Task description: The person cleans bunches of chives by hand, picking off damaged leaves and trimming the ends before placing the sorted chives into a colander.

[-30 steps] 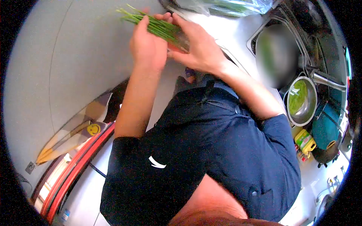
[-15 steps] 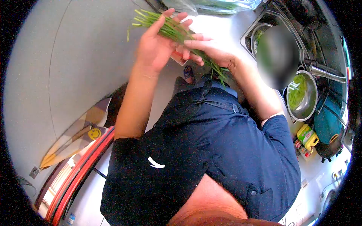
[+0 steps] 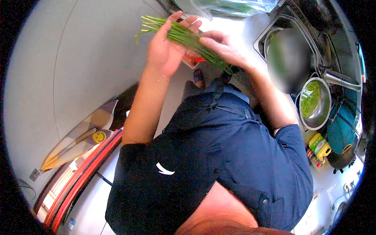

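Note:
A bunch of thin green stems (image 3: 192,39) runs slantwise at the top centre, pale cut ends to the left and darker tips to the lower right. My left hand (image 3: 166,53) is palm up beneath it, the stems lying between thumb and half-spread fingers. On the right, my right hand (image 3: 223,47) holds the same bunch from above, thumb and fingers bent onto it. A tray with something red (image 3: 194,58) shows partly under the stems, between my hands.
Right of my hands, a sink (image 3: 260,44) holds a metal bowl partly hidden by a blurred patch. A pot (image 3: 328,102) contains cut green pieces. Clear plastic bags (image 3: 235,7) lie at the top. A yellow-green bottle (image 3: 320,147) stands at the right, near a teal item (image 3: 338,131).
My right hand has moved right along the stems, and their darker tips now show. My left hand has shifted slightly right, its palm more exposed. The red contents are more visible.

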